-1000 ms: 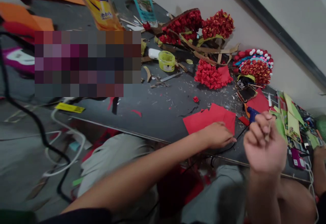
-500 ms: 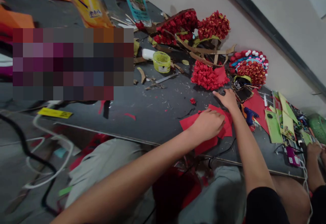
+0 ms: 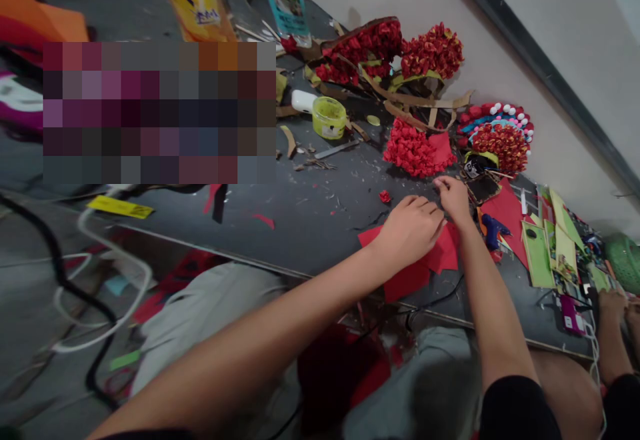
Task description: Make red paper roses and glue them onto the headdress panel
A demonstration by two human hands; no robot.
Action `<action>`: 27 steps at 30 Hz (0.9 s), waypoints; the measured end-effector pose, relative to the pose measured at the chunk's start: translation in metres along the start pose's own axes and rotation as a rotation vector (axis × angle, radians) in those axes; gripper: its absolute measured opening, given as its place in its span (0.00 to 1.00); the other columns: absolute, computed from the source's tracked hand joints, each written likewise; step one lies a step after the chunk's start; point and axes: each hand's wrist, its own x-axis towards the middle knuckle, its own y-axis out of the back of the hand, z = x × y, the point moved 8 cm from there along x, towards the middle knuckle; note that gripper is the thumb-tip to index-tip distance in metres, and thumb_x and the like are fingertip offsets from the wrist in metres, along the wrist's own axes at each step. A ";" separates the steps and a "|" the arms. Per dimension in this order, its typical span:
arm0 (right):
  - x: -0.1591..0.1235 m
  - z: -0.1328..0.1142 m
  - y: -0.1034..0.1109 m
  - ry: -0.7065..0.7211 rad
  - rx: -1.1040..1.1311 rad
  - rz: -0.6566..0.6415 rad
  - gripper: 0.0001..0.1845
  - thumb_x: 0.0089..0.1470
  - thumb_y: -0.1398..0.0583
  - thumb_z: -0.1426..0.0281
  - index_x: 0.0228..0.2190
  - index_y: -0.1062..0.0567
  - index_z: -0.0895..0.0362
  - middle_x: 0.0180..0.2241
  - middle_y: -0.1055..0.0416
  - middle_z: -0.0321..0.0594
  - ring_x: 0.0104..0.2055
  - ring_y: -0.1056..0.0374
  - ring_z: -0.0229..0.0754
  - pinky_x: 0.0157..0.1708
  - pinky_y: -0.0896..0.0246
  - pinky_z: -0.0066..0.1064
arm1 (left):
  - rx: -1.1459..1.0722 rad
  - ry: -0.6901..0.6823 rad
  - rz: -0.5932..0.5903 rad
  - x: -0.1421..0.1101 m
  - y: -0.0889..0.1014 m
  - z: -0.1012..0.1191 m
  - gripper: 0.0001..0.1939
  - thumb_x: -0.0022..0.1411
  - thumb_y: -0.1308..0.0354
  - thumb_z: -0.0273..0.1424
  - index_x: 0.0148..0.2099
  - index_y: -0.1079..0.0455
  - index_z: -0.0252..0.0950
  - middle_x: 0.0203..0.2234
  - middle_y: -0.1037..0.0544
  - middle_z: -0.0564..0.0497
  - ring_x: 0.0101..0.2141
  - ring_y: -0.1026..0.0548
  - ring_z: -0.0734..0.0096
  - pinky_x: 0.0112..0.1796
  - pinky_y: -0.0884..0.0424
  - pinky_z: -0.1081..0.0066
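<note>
My left hand (image 3: 413,227) is over the red paper (image 3: 443,253) near the table's front edge. Its fingers are bent and held together, and the tips are hidden. Just to the right, my right hand (image 3: 454,200) has thumb and fingertips pinched together; whatever may be between them is too small to make out. Beyond that hand is a cluster of crumpled red paper flowers (image 3: 413,150) with a flat red piece at its side. One small red paper flower (image 3: 385,197) lies alone, left of my hands. A blue glue gun (image 3: 494,227) rests right of my right forearm.
Further back are a yellow-green tub (image 3: 329,119), a metal strip (image 3: 337,149), red flower-covered pieces (image 3: 360,50) and a beaded fan-shaped piece (image 3: 500,137). Green cards (image 3: 537,253) and a purple device (image 3: 571,315) lie to the right, near another person's hand (image 3: 611,303). A blurred block covers the left.
My right hand has come down from a raised position by the glue gun, opened over the table, then pinched shut. My left hand has moved up across the red paper, whose sheets have shifted.
</note>
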 end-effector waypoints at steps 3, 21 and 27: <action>-0.009 0.007 0.012 -0.011 0.124 0.014 0.18 0.54 0.47 0.62 0.34 0.23 0.61 0.29 0.24 0.41 0.25 0.33 0.38 0.31 0.38 0.30 | 0.000 0.062 0.030 0.001 0.006 -0.011 0.13 0.65 0.53 0.26 0.39 0.27 0.29 0.39 0.23 0.42 0.42 0.28 0.58 0.44 0.35 0.61; -0.095 -0.034 0.064 0.043 0.645 0.110 0.10 0.48 0.38 0.65 0.35 0.20 0.52 0.36 0.21 0.38 0.39 0.26 0.41 0.45 0.31 0.38 | -1.391 0.600 -0.199 0.002 -0.024 -0.032 0.13 0.61 0.50 0.22 0.44 0.26 0.31 0.39 0.21 0.44 0.37 0.22 0.72 0.41 0.27 0.69; -0.108 -0.059 0.074 0.164 0.462 0.134 0.09 0.51 0.40 0.67 0.35 0.20 0.50 0.37 0.21 0.37 0.41 0.26 0.42 0.46 0.31 0.39 | -1.420 0.670 -0.143 0.000 -0.018 -0.038 0.07 0.55 0.40 0.22 0.38 0.25 0.30 0.31 0.20 0.47 0.32 0.23 0.74 0.40 0.27 0.70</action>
